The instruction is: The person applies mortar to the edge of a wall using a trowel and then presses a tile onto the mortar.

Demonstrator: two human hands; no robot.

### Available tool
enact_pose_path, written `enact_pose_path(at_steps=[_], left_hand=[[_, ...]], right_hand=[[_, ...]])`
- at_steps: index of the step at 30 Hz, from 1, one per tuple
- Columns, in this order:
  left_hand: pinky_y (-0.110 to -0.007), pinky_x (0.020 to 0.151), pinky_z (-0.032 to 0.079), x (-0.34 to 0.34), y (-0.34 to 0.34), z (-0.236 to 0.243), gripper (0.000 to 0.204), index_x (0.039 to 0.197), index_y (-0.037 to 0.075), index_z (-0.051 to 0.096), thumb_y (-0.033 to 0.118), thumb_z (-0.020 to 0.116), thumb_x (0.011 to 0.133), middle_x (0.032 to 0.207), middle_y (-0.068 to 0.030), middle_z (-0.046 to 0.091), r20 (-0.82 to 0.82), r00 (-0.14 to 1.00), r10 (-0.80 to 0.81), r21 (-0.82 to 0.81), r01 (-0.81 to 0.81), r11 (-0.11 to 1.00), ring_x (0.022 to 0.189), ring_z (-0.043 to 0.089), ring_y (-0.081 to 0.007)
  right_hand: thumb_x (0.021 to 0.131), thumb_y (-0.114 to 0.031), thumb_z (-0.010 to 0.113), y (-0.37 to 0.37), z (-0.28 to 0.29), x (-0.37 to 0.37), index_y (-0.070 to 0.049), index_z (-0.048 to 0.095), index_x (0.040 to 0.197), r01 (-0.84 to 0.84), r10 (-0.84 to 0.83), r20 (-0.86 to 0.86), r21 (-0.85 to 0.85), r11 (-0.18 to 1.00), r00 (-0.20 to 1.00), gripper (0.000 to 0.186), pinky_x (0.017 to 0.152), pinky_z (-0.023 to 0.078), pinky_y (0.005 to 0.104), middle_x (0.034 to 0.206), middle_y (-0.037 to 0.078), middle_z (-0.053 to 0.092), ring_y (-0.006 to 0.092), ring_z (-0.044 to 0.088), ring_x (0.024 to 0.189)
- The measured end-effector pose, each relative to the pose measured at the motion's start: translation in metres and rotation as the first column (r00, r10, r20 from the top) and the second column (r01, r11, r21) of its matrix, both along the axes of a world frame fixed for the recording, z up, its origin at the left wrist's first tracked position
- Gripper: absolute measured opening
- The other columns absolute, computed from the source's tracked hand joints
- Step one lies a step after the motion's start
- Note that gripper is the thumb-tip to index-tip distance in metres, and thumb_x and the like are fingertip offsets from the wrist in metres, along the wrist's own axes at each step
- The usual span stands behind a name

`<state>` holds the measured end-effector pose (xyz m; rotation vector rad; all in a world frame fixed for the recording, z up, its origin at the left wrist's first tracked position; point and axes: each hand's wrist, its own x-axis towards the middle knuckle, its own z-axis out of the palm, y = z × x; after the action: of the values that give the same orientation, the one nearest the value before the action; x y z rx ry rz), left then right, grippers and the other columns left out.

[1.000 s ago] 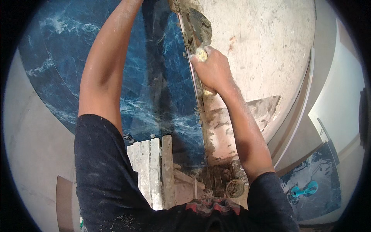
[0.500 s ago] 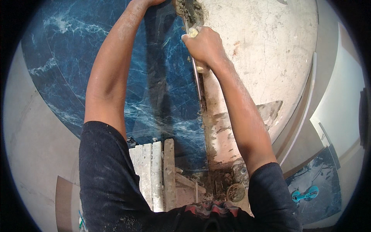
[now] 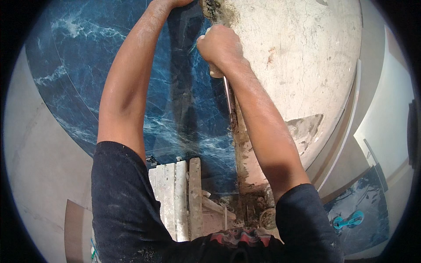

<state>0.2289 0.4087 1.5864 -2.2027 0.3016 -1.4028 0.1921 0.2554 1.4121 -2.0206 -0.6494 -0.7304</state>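
My right hand (image 3: 221,48) is closed around the pale yellow handle (image 3: 215,72) of a tool, probably a trowel, whose blade I cannot make out. It is over the seam between the blue marbled surface (image 3: 74,79) and the cracked off-white surface (image 3: 311,65). Dark wet mortar (image 3: 212,11) lies at the top of this seam, just beyond my fist, and a thin pale edge strip (image 3: 228,101) shows below it. My left hand (image 3: 180,2) reaches to the top edge of the picture, over the blue surface, its fingers mostly out of view.
Dirty wooden boards (image 3: 169,197) and a small bucket (image 3: 267,218) are below, near my body. At lower right lies a blue marbled piece (image 3: 364,197) with a turquoise double suction lifter (image 3: 351,219) on it. A long pale strip (image 3: 346,127) runs along the right side.
My right hand has moved up and slightly left along the seam with the tool in it. My left arm has shifted slightly right; its hand stays at the top edge.
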Motion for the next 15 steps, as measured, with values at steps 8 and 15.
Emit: enact_pose_path(at_steps=[8, 15], left_hand=[[-0.053, 0.122, 0.023, -0.005, -0.003, -0.005, 0.065, 0.144, 0.007, 0.05, 0.026, 0.064, 0.083, 0.161, -0.0246, 0.028, 0.026, 0.995, 0.096, 0.056, -0.098, 0.994, 0.149, 0.022, -0.0449], [-0.06, 0.12, 0.021, -0.011, -0.025, -0.003, 0.055, 0.135, 0.009, 0.061, 0.033, 0.061, 0.085, 0.16, -0.0295, 0.027, 0.015, 0.968, 0.25, 0.078, -0.251, 0.965, 0.147, 0.021, -0.0523]], right_hand=[[0.084, -0.009, 0.062, -0.019, -0.015, -0.019, 0.007, 0.072, 0.104, -0.1, 0.08, -0.166, -0.114, 0.988, 0.983, 0.028, 0.089, 0.057, 0.0462, 0.106, 0.028, 0.071, 0.0407, 0.07, 0.105], [0.088, -0.022, 0.064, -0.051, -0.045, -0.023, 0.006, 0.069, 0.108, -0.15, 0.129, -0.195, -0.098, 0.984, 0.972, 0.035, 0.09, 0.055, 0.0472, 0.106, 0.029, 0.07, 0.0415, 0.069, 0.103]])
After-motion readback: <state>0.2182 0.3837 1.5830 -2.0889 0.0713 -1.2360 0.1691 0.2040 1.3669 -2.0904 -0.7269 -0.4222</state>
